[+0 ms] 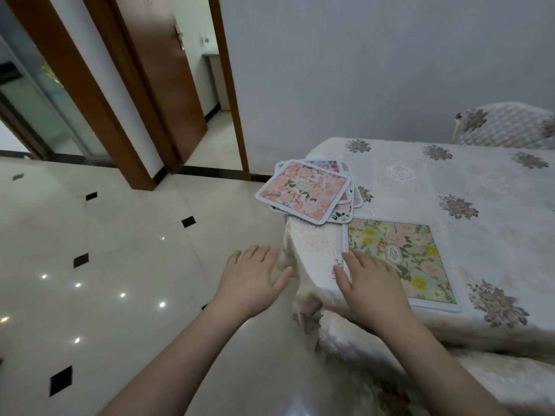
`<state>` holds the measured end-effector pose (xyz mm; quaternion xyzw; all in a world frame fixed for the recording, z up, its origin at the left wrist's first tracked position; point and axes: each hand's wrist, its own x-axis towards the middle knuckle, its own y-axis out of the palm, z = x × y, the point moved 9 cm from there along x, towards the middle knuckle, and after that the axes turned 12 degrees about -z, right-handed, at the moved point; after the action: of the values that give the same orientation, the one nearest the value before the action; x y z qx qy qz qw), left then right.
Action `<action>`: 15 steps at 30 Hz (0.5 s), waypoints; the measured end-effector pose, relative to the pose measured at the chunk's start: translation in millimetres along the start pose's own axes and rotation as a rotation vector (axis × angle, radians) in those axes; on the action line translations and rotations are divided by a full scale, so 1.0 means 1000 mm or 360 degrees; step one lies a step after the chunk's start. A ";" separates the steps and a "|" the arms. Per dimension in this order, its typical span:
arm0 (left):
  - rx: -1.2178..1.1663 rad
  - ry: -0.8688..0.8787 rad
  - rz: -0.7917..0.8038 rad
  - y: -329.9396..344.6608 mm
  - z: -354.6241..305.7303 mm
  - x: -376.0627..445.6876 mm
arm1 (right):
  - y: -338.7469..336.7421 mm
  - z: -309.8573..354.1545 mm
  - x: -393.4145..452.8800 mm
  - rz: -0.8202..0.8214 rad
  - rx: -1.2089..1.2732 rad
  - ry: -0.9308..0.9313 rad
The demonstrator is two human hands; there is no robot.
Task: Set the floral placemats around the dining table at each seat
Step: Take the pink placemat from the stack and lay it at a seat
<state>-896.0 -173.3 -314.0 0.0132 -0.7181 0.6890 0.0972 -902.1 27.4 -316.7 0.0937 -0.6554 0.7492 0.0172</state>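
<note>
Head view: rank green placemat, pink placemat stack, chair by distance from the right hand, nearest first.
From the right hand:
1. Green placemat: under the fingers, at the table's near edge.
2. Pink placemat stack: on the table corner, overhanging, beyond the hand to the left.
3. Chair: far side of the table, by the wall.

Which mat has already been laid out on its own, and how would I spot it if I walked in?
Find the dining table under its white embroidered cloth and go to its near corner. The green and yellow placemat lies flat there alone, with the right hand resting on its near edge. The stack of placemats just beyond it is fanned untidily with a pink one on top.
</note>
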 end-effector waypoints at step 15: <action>-0.0077 -0.0087 -0.0095 -0.013 0.156 -0.015 | 0.010 0.177 0.035 -0.0057 0.0018 -0.0172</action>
<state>-898.5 -330.6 -308.0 0.0511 -0.7363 0.6675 0.0983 -917.0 -152.1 -299.4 0.1458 -0.6495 0.7462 -0.0055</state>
